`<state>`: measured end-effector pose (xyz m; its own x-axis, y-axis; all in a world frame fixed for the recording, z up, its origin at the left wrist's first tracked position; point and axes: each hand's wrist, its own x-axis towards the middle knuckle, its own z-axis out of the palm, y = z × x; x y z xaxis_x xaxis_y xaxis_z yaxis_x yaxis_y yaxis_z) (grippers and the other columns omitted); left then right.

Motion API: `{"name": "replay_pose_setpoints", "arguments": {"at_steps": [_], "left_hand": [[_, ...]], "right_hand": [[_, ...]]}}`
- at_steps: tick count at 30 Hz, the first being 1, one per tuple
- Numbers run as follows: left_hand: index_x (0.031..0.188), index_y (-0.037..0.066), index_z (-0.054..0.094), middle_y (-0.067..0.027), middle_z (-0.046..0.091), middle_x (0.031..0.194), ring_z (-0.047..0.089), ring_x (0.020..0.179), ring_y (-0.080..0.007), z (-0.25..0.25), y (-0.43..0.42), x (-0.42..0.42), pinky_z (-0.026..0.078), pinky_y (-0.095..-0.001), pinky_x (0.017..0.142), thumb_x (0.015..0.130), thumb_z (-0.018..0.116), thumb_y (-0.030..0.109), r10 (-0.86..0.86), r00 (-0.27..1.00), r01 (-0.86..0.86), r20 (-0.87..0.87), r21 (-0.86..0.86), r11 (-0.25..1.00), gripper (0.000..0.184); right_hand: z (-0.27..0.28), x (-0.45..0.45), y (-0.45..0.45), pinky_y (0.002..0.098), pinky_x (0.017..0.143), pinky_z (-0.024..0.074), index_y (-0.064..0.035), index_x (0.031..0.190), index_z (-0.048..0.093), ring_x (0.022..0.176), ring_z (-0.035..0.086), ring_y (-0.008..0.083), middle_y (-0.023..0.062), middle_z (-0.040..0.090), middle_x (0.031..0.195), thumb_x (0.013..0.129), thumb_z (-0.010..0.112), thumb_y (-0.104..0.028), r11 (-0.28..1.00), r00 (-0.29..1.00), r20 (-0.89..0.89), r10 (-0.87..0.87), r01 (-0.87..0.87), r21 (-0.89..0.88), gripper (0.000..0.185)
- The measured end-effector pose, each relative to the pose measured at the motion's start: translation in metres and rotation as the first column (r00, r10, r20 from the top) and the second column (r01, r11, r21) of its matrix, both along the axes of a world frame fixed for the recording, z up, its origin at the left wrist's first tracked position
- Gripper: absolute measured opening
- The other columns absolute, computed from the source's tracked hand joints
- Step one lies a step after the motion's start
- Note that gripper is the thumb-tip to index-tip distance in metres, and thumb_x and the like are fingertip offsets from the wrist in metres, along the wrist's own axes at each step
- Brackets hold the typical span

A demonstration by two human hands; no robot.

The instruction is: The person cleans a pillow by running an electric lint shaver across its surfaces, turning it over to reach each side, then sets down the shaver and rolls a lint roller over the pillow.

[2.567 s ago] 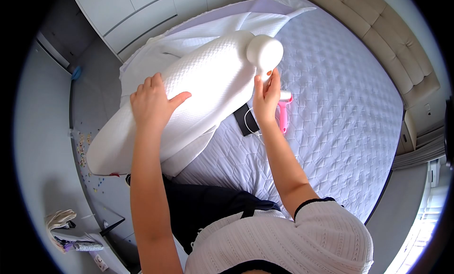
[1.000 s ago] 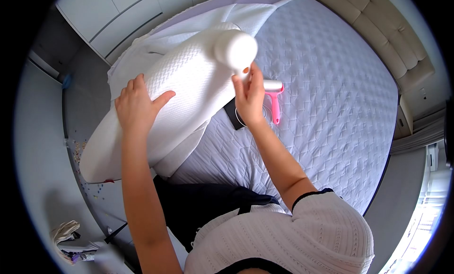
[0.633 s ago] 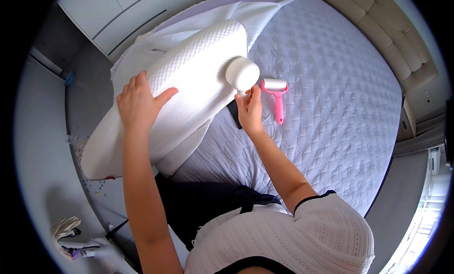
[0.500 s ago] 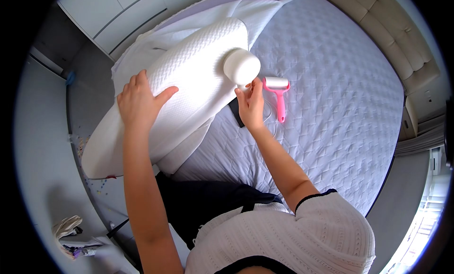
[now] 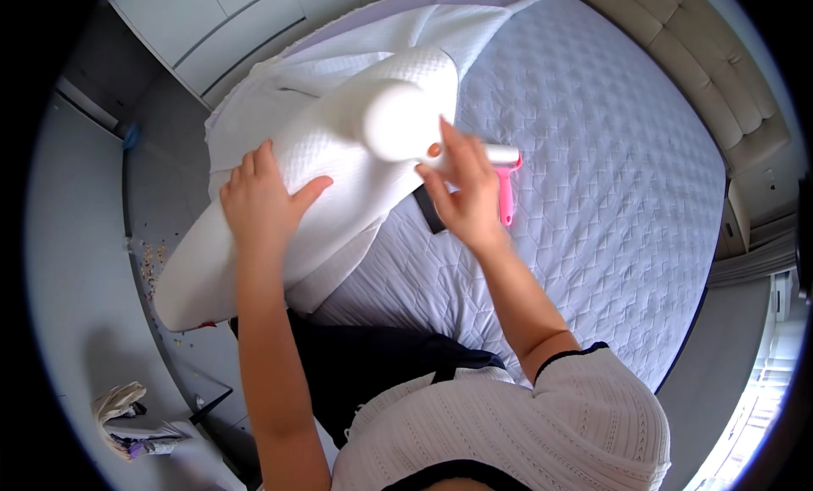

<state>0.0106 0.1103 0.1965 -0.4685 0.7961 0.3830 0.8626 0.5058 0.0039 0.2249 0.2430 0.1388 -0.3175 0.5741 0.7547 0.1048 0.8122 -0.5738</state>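
Observation:
A long white pillow (image 5: 330, 165) with a textured cover lies slanted across the bed's edge. My left hand (image 5: 264, 199) rests flat on its near side, thumb spread away from the fingers. In my right hand (image 5: 468, 190) is the handle of a white fabric shaver (image 5: 396, 121) with a broad round head and an orange button. The blurred head is over the pillow's upper right part; whether it touches the cover I cannot tell. Just right of that hand lies a lint roller (image 5: 506, 190) with a pink handle, partly hidden by my fingers.
A grey quilted mattress cover (image 5: 593, 212) spreads to the right. A dark flat object (image 5: 428, 208) lies beside the pillow, and a white sheet (image 5: 356, 51) is bunched behind it. White drawers (image 5: 237, 46) stand at the back left; a padded headboard (image 5: 720, 68) is at right.
The fabric shaver has moved left over the pillow with my right hand, which now covers part of the lint roller. My left hand still rests on the pillow.

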Motion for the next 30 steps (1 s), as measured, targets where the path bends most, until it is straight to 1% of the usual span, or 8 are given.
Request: {"name": "replay_pose_setpoints", "arguments": {"at_steps": [2,4,8,14,18,21,24,30], "left_hand": [[0.129,0.000,0.055,-0.0162,0.065,0.119,0.061,0.110,-0.0350,-0.006,-0.007,0.007,0.046,-0.0469,0.092,0.070,0.080,0.060,-0.006,1.000,0.007,-0.026,0.029,1.000,0.088],[0.130,0.002,0.054,-0.0139,0.064,0.120,0.060,0.111,-0.0335,-0.012,-0.012,0.016,0.045,-0.0461,0.094,0.068,0.081,0.059,-0.012,0.999,0.016,-0.049,0.087,0.996,0.089],[0.130,0.003,0.054,-0.0116,0.063,0.121,0.059,0.112,-0.0314,-0.020,-0.016,0.029,0.043,-0.0448,0.096,0.064,0.083,0.059,0.004,0.999,0.003,-0.050,0.141,0.990,0.091],[0.133,0.004,0.051,-0.0106,0.062,0.124,0.057,0.116,-0.0300,-0.026,-0.026,0.041,0.040,-0.0453,0.100,0.058,0.085,0.059,0.002,0.997,0.012,-0.083,0.178,0.984,0.099],[0.137,0.004,0.048,-0.0117,0.059,0.127,0.054,0.119,-0.0311,-0.030,-0.032,0.047,0.038,-0.0470,0.102,0.058,0.086,0.058,-0.001,0.997,0.014,-0.074,0.174,0.985,0.103],[0.139,0.004,0.046,-0.0121,0.058,0.130,0.053,0.121,-0.0315,-0.031,-0.036,0.058,0.037,-0.0474,0.103,0.057,0.088,0.054,-0.002,0.999,0.009,-0.041,0.185,0.983,0.104],[0.140,0.004,0.045,-0.0123,0.057,0.132,0.052,0.123,-0.0318,-0.031,-0.040,0.066,0.037,-0.0475,0.104,0.056,0.090,0.050,0.024,1.000,-0.022,-0.008,0.163,0.986,0.106],[0.141,0.006,0.044,-0.0122,0.056,0.133,0.051,0.124,-0.0325,-0.029,-0.044,0.073,0.036,-0.0474,0.104,0.054,0.093,0.043,0.041,0.999,-0.043,0.018,0.119,0.992,0.107]], "right_hand": [[0.021,0.017,0.012,0.0385,0.071,0.0567,-0.0010,0.132,0.059,0.084,0.067,0.0288,0.0115,0.066,0.098,0.077,0.078,-0.005,0.996,0.996,0.039,-0.082,0.081,0.040,0.058],[0.045,0.040,0.024,0.0367,0.071,0.0556,-0.0017,0.128,0.062,0.083,0.067,0.0285,0.0123,0.066,0.099,0.078,0.077,-0.006,0.995,0.988,0.126,-0.091,0.096,-0.038,0.053],[0.078,0.080,0.052,0.0331,0.079,0.0522,0.0010,0.122,0.064,0.086,0.066,0.0247,0.0129,0.069,0.102,0.082,0.074,-0.006,0.983,0.973,0.231,-0.007,0.050,-0.179,0.042],[0.114,0.098,0.094,0.0301,0.074,0.0513,0.0018,0.121,0.065,0.083,0.063,0.0140,0.0095,0.071,0.098,0.088,0.073,-0.011,0.949,0.915,0.359,0.183,-0.068,-0.309,0.036],[0.151,0.086,0.119,0.0275,0.063,0.0466,0.0001,0.120,0.066,0.071,0.056,0.0108,0.0068,0.067,0.089,0.092,0.069,-0.020,0.959,0.789,0.567,0.237,-0.096,-0.267,0.035],[0.177,0.067,0.139,0.0257,0.055,0.0437,-0.0008,0.123,0.066,0.065,0.053,0.0077,0.0014,0.065,0.083,0.093,0.065,-0.026,0.935,0.542,0.763,0.353,-0.169,-0.312,0.039],[0.184,0.049,0.154,0.0245,0.052,0.0430,-0.0017,0.119,0.067,0.061,0.051,0.0077,0.0003,0.062,0.079,0.093,0.063,-0.030,0.894,0.434,0.782,0.447,-0.243,-0.377,0.039],[0.173,0.031,0.178,0.0231,0.045,0.0390,-0.0052,0.103,0.071,0.053,0.050,0.0054,-0.0007,0.063,0.075,0.093,0.060,-0.041,0.865,0.313,0.807,0.501,-0.154,-0.478,0.039]]}}
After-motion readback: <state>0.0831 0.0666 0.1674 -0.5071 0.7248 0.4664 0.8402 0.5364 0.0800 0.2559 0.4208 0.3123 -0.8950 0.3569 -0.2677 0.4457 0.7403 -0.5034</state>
